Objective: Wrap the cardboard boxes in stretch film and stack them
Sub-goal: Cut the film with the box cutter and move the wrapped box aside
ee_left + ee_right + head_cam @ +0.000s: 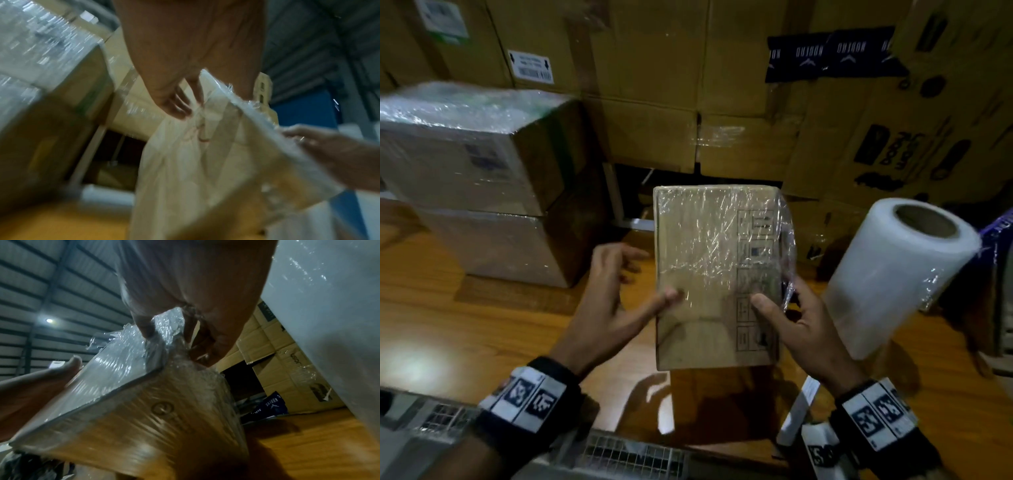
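A small cardboard box (709, 257), covered in shiny stretch film, is held flat above the wooden table (482, 325). My right hand (774, 294) grips its right edge, thumb on the top face and fingers down the side; the right wrist view shows that grip (168, 331) on the box (144, 418). My left hand (647, 277) has its thumb lying straight on the top near the left edge, fingers spread off the box. The left wrist view is blurred and shows those fingers (180, 104) beside the box (195, 162). A roll of stretch film (900, 274) stands at the right.
Two film-wrapped boxes are stacked at the left, the upper one (476, 150) on the lower one (493, 246). A wall of large cardboard boxes (654, 85) rises behind, with a dark gap (688, 181) under it. A wire mesh (619, 455) runs along the near edge.
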### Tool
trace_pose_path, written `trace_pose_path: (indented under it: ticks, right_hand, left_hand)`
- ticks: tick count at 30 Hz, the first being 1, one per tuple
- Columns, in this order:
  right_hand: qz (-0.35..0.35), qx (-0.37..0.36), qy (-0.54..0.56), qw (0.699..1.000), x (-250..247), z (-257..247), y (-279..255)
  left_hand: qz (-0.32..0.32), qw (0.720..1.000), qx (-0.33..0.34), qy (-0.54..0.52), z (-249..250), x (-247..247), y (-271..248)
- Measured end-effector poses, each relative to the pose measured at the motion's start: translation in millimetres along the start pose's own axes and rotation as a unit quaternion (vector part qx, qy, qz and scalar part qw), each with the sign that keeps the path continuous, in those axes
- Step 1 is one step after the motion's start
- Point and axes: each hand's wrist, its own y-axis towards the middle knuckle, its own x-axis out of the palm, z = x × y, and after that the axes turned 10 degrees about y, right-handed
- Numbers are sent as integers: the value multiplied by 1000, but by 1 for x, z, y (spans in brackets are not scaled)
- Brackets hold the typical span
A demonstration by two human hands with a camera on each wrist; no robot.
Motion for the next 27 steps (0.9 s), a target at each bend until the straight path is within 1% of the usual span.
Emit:
trace_pose_path:
  ticks: [2,4,5,7,8,9,10,11,12,13,14,15,16,17,18,19,22,24,25,26,27]
  right_hand:
    - [-8,3,2,1000,0,-1,3]
    - [-21,4,-3,1000,-1,-2,8]
    - [-28,4,-5,1000,-2,-3,10]
    - [-41,4,-18,999,-5,-4,14]
    - [-42,1,-43,998,-6,-7,14]
    - [-25,-12,-102,994,-8,-9,14]
    - [15,-38,-188,981,-10,-12,14]
    - [70,-77,-281,954,-12,-17,15]
    - [117,-137,-357,916,-12,-24,17]
    - [132,-208,-411,878,-11,-32,21]
    - [107,-270,-443,848,-5,-44,26]
    - [59,-303,-474,825,2,-53,34]
    - [4,-308,-505,806,11,-60,44]
    - [-46,-294,-534,791,19,-61,54]
    - [-80,-279,-559,777,27,-60,63]
    - [-97,-265,-580,764,34,-57,68]
    - [-125,-251,-609,742,39,-42,56]
    - [-161,-272,-610,727,32,-31,33]
    - [-184,-291,-596,726,27,-26,21]
    - [-208,-304,-570,735,21,-24,10]
    - [-227,-313,-535,751,15,-24,3]
  left_hand:
    - [33,999,14,-1,4,-9,30]
    - [22,999,19,-35,9,-15,65]
    - [-4,999,11,-50,13,-18,81]
    - [-75,992,-14,-96,19,-18,105]
    - [-102,987,-15,-123,21,-16,112]
    - [-112,984,-9,-137,22,-13,116]
    - [-111,984,-4,-137,20,-11,119]
    - [-110,985,-3,-136,17,-8,121]
    - [-111,985,0,-135,14,-6,122]
    - [-110,985,4,-131,12,-4,122]
    - [-107,987,11,-120,10,-2,122]
    - [-103,989,19,-105,9,1,122]
    - [-98,991,27,-90,10,3,122]
    - [-90,992,34,-78,12,6,122]
    - [-80,994,38,-69,13,7,122]
    - [-71,995,39,-61,13,8,122]
    - [-55,997,37,-39,12,7,123]
    - [-61,997,28,-37,13,7,122]
    - [-60,997,26,-37,13,8,122]
    - [-58,997,26,-37,14,7,121]
    - [-58,997,29,-36,15,7,121]
